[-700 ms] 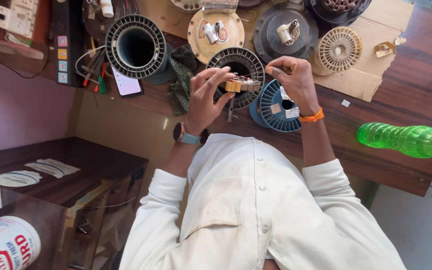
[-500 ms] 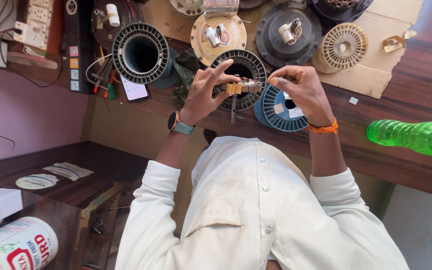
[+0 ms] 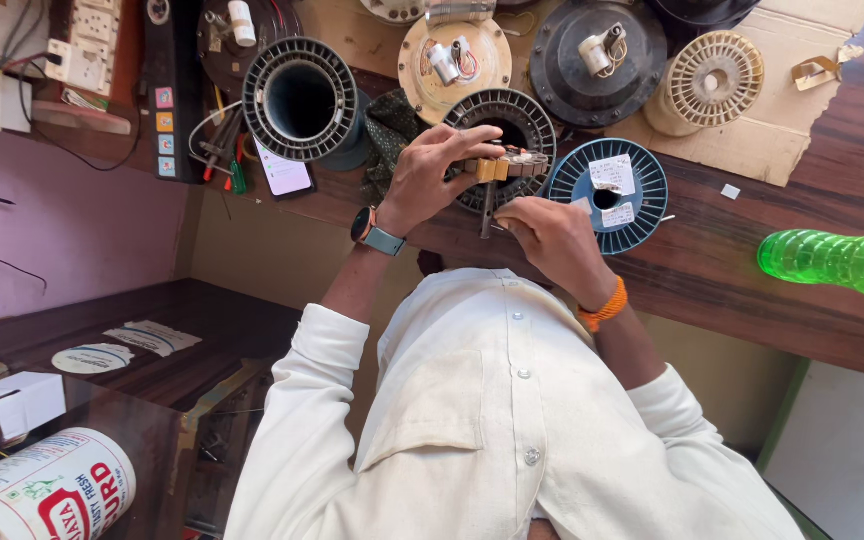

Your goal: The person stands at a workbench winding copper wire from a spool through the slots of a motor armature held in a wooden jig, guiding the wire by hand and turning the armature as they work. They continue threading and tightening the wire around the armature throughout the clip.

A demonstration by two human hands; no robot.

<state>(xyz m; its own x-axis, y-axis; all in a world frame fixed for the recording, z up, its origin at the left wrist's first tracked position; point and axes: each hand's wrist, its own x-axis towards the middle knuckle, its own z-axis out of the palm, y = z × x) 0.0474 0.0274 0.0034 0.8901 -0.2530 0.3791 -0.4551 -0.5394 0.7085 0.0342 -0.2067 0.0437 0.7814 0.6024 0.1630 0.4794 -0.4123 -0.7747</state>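
Both hands have come closer together since a moment ago. Now the left hand (image 3: pixel 430 178) pinches a small yellow-brown blocky part (image 3: pixel 504 166) between thumb and fingers, just above the round, ribbed black motor piece (image 3: pixel 499 133). The right hand (image 3: pixel 552 238) is curled shut around a thin dark tool (image 3: pixel 487 210) that points up at the part. A blue spool (image 3: pixel 620 190) with slots lies flat beside it on the dark wooden table (image 3: pixel 802 310). A shiny green plastic bottle (image 3: pixel 842 262) lies well apart.
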